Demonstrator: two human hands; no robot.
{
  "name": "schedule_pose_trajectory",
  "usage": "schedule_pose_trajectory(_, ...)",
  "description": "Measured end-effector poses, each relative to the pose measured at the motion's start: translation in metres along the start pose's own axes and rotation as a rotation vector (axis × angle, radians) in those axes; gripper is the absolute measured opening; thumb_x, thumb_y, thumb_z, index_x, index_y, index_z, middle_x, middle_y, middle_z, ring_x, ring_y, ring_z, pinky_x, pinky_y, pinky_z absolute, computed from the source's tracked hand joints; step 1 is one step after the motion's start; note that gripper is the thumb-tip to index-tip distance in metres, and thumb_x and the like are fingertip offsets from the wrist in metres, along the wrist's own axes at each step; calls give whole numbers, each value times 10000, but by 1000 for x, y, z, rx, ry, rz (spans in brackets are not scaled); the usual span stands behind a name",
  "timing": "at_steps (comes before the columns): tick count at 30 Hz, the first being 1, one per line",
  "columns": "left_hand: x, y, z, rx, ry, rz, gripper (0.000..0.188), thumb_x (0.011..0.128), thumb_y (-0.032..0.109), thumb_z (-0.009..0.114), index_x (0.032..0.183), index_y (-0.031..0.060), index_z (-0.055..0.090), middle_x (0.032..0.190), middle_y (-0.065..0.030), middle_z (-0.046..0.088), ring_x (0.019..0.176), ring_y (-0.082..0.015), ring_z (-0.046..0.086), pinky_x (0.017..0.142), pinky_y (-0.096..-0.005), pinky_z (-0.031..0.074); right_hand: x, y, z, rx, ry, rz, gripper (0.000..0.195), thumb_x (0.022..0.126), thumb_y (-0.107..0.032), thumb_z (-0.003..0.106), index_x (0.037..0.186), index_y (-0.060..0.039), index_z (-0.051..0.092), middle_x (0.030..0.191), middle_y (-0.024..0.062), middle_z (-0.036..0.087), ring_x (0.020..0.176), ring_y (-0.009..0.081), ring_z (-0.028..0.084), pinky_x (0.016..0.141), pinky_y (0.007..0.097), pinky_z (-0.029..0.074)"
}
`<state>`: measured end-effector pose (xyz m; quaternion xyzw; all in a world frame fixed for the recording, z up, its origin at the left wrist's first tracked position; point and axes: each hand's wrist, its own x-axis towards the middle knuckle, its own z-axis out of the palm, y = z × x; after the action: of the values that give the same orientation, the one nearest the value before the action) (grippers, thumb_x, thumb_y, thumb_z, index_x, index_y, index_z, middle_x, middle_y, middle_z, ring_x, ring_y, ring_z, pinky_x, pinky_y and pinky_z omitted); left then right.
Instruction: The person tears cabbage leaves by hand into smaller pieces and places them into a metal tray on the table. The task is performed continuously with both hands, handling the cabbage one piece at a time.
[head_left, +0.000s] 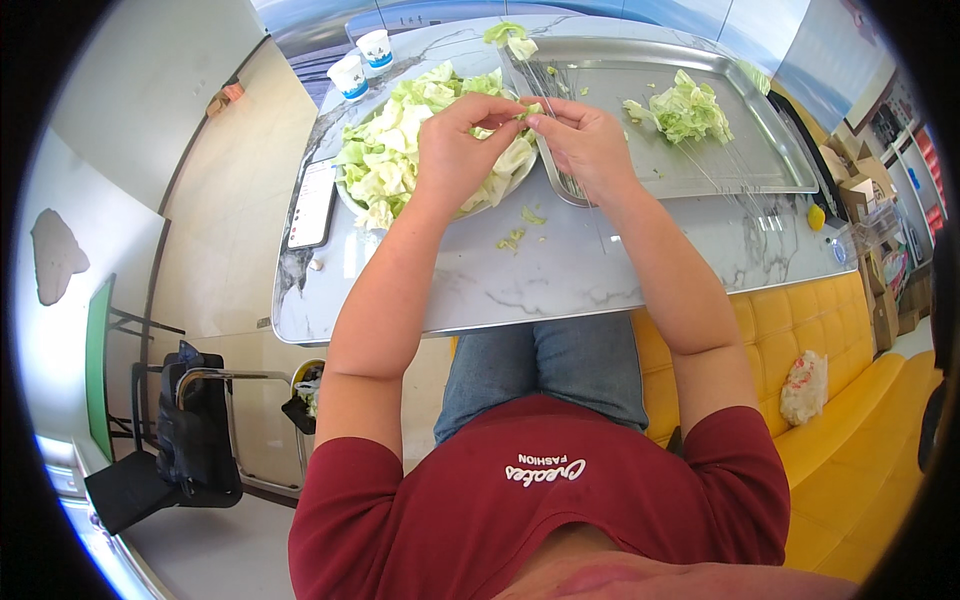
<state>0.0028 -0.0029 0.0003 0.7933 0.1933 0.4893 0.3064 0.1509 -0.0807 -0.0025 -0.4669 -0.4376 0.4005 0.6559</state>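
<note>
My left hand (459, 142) is over a bowl heaped with torn cabbage or lettuce leaves (397, 127), its thumb and fingertips pinching a small green leaf piece (532, 110). From the other side, my right hand (589, 142) grips the same piece above the left end of a metal tray (765, 142). A bundle of thin metal skewers (556, 79) lies in that end, partly hidden by my right hand. One thin skewer sticks out below this hand; whether I hold it cannot be made out. Farther right in the tray, skewers carry bunched leaves (691, 112).
More leaf pieces (514, 39) sit at the tray's far left corner. Two paper cups (349, 78) and a smartphone (313, 204) stand or lie left of the bowl. Leaf scraps (511, 240) dot the marble-patterned table (525, 285). A yellow bench (765, 322) holds a plastic bag (805, 388).
</note>
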Motion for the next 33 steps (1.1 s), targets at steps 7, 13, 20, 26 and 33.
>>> schedule_pose_trajectory(7,1,1,-1,-50,83,-6,146,799,31,702,945,25,687,897,-49,686,795,-118,644,725,-236,512,-1,-3,1,-34,-6,-34,294,859,-127,664,1126,-4,642,612,-92,472,475,-1,305,416,189,208)
schedule_pose_trajectory(13,3,0,-6,-21,309,-3,115,784,32,712,894,32,680,876,-62,676,752,-142,655,687,-251,508,-2,-9,0,8,31,-3,245,874,-100,641,1089,16,643,618,-91,468,465,-4,291,408,193,201)
schedule_pose_trajectory(20,0,1,2,202,207,316,141,766,-14,709,897,34,691,889,-72,667,758,-154,650,678,-245,522,-1,-3,0,49,-14,22,214,849,-140,676,999,13,671,612,-64,520,469,3,316,408,194,223)
schedule_pose_trajectory(26,-2,0,5,156,174,319,139,766,-23,705,892,36,701,893,-67,670,758,-151,654,668,-246,532,1,-2,-3,151,-55,28,258,839,-124,686,1034,37,631,631,-56,528,468,2,328,406,192,228)
schedule_pose_trajectory(33,-1,-2,3,-276,10,-56,173,792,-21,693,959,25,682,938,-56,661,815,-129,642,724,-233,519,3,1,-3,164,-51,-16,369,830,-106,697,1126,66,559,647,-39,538,465,4,348,404,188,239)
